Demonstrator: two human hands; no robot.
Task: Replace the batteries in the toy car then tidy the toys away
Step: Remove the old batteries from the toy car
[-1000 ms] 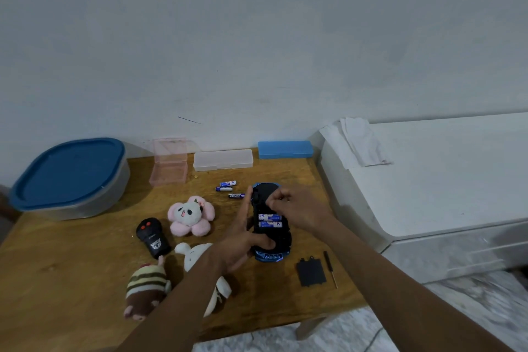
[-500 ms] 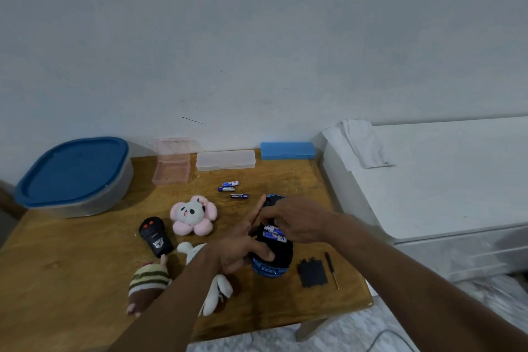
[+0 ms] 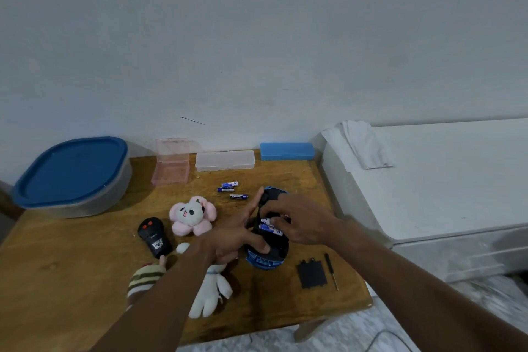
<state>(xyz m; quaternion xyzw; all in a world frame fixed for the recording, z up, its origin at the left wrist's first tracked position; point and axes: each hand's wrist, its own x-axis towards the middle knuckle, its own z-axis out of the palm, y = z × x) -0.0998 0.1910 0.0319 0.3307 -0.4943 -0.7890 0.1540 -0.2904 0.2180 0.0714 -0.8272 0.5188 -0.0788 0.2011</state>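
Observation:
The blue toy car [image 3: 267, 258] lies upside down on the wooden table [image 3: 71, 271], its black underside up. My left hand [image 3: 233, 238] grips the car's left side, thumb across the underside and fingers stretched along it. My right hand [image 3: 301, 223] reaches over the open battery compartment, fingertips pinching one of the blue-and-white batteries [image 3: 268, 227] seated there. Three loose batteries [image 3: 230, 190] lie just behind the car. The black battery cover [image 3: 312, 274] and a small screwdriver [image 3: 331, 271] rest to the car's right.
Left of the car lie a pink panda plush [image 3: 192, 214], a black remote [image 3: 154, 237], a white bunny plush [image 3: 211, 291] and a striped plush [image 3: 144, 280]. At the back: a blue-lidded tub [image 3: 71, 174], an open pink box [image 3: 171, 170], a clear case [image 3: 225, 160], a blue case [image 3: 287, 151]. A white cabinet [image 3: 443, 188] borders the table's right.
My right hand has slid from the car's far end back onto the batteries in the compartment. My left hand has kept its hold while the car shifted a little.

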